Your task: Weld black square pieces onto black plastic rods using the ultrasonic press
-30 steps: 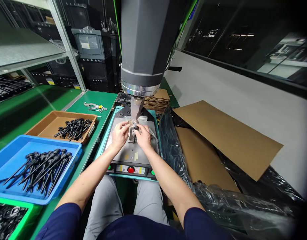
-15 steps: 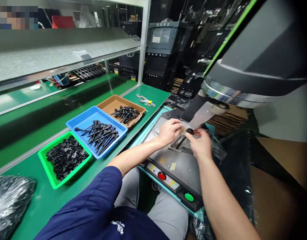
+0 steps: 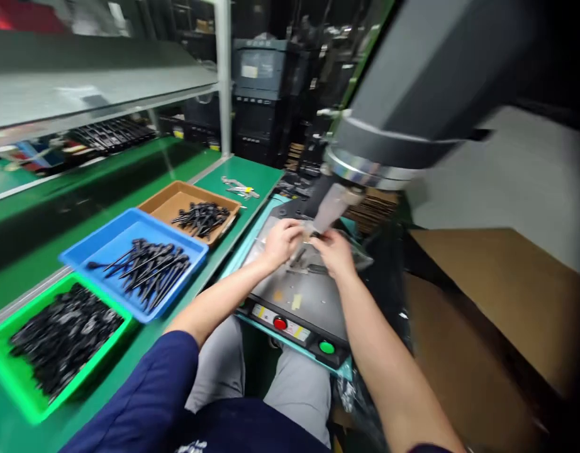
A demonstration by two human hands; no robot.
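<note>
Both hands meet under the pale tapered tool [image 3: 333, 204] of a large grey machine head [image 3: 375, 141]. My right hand [image 3: 337, 255] pinches a small black part [image 3: 314, 234], just below the tool's tip. Close beside it, my left hand [image 3: 283, 242] has its fingertips pressed together; what is between them is too blurred to make out. Clear plastic film [image 3: 363, 257] shows behind my right hand. Beneath the hands lies the machine's grey base plate [image 3: 313, 302], with a metal fixture [image 3: 309, 267] partly hidden by them.
On the green bench to the left stand a green tray [image 3: 16, 384], a blue tray [image 3: 105, 229] and a brown tray [image 3: 160, 201], all holding black parts. A red button [image 3: 280, 323] and a green button [image 3: 326, 347] line the machine's front edge. Cardboard [image 3: 502, 296] is at right.
The view has swung to the right, so the trays and machine appear further left. Both hands stay together under the tool, with the black part still in my right hand's fingers.
</note>
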